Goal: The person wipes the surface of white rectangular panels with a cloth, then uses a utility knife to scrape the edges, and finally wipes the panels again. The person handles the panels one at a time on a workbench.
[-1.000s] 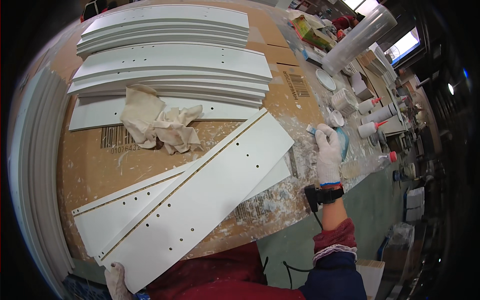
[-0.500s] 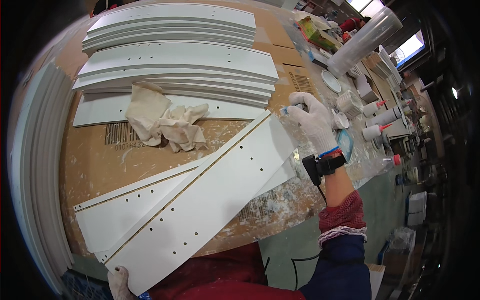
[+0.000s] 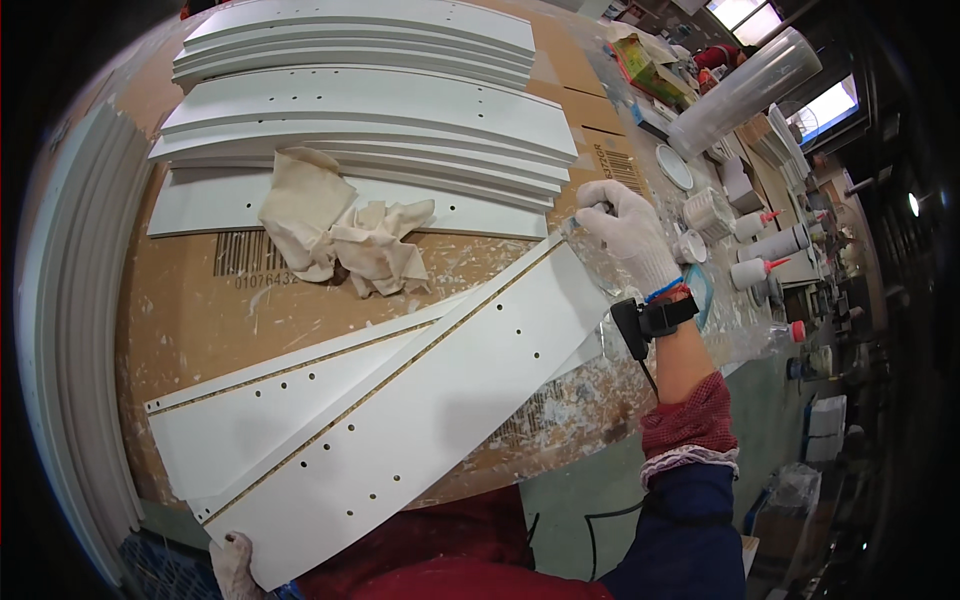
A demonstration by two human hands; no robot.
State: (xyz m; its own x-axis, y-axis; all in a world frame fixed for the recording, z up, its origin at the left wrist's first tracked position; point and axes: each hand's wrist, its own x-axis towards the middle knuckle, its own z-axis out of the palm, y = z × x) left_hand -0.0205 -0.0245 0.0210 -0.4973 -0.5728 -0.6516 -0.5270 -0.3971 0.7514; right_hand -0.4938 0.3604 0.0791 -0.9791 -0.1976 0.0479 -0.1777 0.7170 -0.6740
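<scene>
A white drilled board [image 3: 430, 400] with a brown groove along one long edge lies slantwise in front of me, over a second grooved board [image 3: 230, 420]. At its near lower-left end, my gloved left hand [image 3: 233, 566] grips the corner, thumb on top and the other fingers hidden. My right hand [image 3: 632, 240], in a white glove, is closed in a pinch beside the board's far end. Something small and bluish-grey shows at its fingertips, too small to name. Crumpled cream rags [image 3: 378, 248] lie beyond the boards.
Stacked white boards [image 3: 370, 100] rest on the cardboard [image 3: 200, 340] at the back, and more boards [image 3: 75, 320] stand on edge at left. To the right are glue bottles with red tips [image 3: 748, 273], a plastic bottle with red cap [image 3: 775, 340] and a clear film roll [image 3: 745, 90].
My right hand has drawn its fingers in closer to the board's far corner. The view has shifted slightly; my left hand keeps its hold on the near corner.
</scene>
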